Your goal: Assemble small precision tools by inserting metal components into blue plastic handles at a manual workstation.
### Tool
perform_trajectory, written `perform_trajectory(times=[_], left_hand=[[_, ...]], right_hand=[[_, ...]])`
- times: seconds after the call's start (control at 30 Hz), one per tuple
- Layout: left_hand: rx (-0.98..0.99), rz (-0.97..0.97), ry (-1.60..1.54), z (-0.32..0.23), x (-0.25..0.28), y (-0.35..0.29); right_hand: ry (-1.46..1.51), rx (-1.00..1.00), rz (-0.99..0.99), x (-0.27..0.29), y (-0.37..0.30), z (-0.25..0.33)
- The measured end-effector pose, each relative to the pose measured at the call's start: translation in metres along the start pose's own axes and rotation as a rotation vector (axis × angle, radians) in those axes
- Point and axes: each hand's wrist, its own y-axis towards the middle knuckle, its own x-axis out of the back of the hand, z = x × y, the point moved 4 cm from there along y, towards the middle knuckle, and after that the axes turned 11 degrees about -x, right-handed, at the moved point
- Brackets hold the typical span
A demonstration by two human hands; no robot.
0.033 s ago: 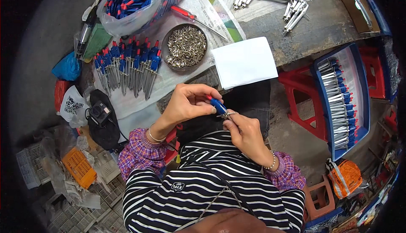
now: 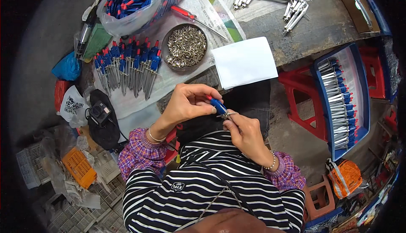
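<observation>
In front of my lap I hold a slim tool with a blue plastic body (image 2: 217, 105), a red tip and metal parts at its lower end. My left hand (image 2: 191, 102) pinches the red end between thumb and fingers. At the metal end, my right hand (image 2: 247, 132) closes thumb and forefinger, with a small metal crosspiece showing beside the fingertips. The rest of the metal end is hidden by the right hand. Beyond my hands stands a round bowl (image 2: 168, 66) of small metal pins or screws, with similar blue-and-silver tools (image 2: 129, 66) laid in a row to its left.
A plastic bag (image 2: 127, 24) of blue-and-red pieces, a red-handled screwdriver (image 2: 184, 12), white paper (image 2: 245, 61) and silver metal parts (image 2: 296, 15) lie on the bench. To the right, a blue tray (image 2: 364, 102) of tools rests near a red stool (image 2: 302, 87).
</observation>
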Motion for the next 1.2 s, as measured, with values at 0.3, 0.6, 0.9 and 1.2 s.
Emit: perform_trajectory(times=[0.3, 0.6, 0.9, 1.2], left_hand=[[0.005, 0.01, -0.017, -0.004, -0.001, 0.004], [-0.01, -0.003, 0.032, -0.007, -0.001, 0.006], [-0.463, -0.426, 1.087, -0.048, 0.081, 0.017], [-0.471, -0.443, 0.995, -0.034, 0.084, 0.032]], right_hand=[[0.039, -0.03, 0.013, -0.003, -0.002, 0.002], [0.187, -0.161, 0.069, 0.001, 0.004, 0.002], [0.419, -0.387, 0.105, 0.002, 0.009, -0.014], [0.381, -0.426, 0.156, -0.003, 0.007, -0.019]])
